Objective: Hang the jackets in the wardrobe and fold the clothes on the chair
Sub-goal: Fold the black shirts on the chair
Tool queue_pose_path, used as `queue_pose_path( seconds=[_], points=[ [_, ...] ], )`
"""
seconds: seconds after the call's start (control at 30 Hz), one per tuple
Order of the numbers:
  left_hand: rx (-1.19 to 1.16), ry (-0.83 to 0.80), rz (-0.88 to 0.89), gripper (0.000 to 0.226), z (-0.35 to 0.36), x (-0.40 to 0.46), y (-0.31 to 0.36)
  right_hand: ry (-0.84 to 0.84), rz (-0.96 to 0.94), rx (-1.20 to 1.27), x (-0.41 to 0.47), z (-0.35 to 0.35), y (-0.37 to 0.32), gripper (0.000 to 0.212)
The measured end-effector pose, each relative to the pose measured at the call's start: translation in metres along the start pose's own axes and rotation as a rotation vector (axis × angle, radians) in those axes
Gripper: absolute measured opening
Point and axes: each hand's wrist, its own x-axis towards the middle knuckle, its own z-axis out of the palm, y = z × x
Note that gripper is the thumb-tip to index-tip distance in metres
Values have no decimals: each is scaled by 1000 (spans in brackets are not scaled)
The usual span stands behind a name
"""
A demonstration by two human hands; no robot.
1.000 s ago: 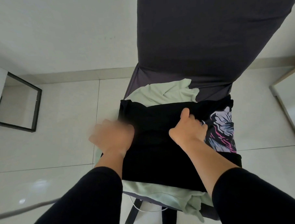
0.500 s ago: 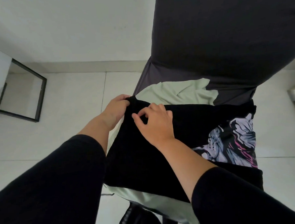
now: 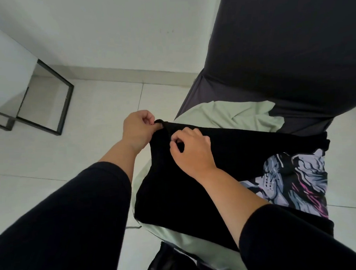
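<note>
A black garment (image 3: 175, 188) with a purple, pink and white print (image 3: 295, 180) lies across the seat of a dark grey covered chair (image 3: 281, 48). Under it lies a pale green garment (image 3: 233, 114), showing at the back and the front of the seat. My left hand (image 3: 137, 130) pinches the black garment's far left corner at the seat's left edge. Just to the right, my right hand (image 3: 191, 150) pinches the same fabric between thumb and fingers. Both forearms reach in from below in black sleeves.
White tiled floor (image 3: 91, 138) surrounds the chair, with a white wall behind. A black metal frame (image 3: 65, 103) of a piece of furniture stands on the floor at the left. Something dark with straps (image 3: 168, 264) lies on the floor below the seat's front edge.
Both hands went from the middle of the black garment to its far left corner and took hold of it. The view has swung left, so the chair now sits at the right.
</note>
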Motion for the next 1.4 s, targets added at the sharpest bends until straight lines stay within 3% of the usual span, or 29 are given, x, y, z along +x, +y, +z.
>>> queue_pose_path(
  seconds=[0.2, 0.33, 0.47, 0.57, 0.7, 0.87, 1.0, 1.1, 1.23, 1.4],
  points=[
    [210, 125, 94, 22, 25, -17, -7, 212, 2, -150, -22, -21, 36, 28],
    [489, 230, 371, 21, 47, -52, 8, 278, 109, -313, -52, -46, 70, 41],
    [615, 18, 660, 10, 68, -92, 8, 263, 150, -368, -86, -64, 94, 40],
    [752, -87, 782, 24, 79, -115, 1, 220, 147, -378, -109, -67, 102, 40],
    [880, -98, 780, 43, 77, -122, -2, 174, 174, -365, -120, -65, 107, 48],
    [1003, -196, 754, 53, 60, -115, -4, 228, 91, -454, -115, -69, 108, 37],
    [1035, -154, 763, 54, 47, -118, -8, 332, 53, -460, -112, -74, 100, 21],
    [1099, -236, 718, 61, 40, -127, -5, 281, 38, -478, -117, -76, 92, 23],
    [1107, -272, 647, 70, 52, -136, 14, 175, 181, -435, -125, -78, 99, 40],
    [966, -232, 832, 54, 116, -140, 48, 271, 424, -345, -112, -98, 137, 53]
  ],
)
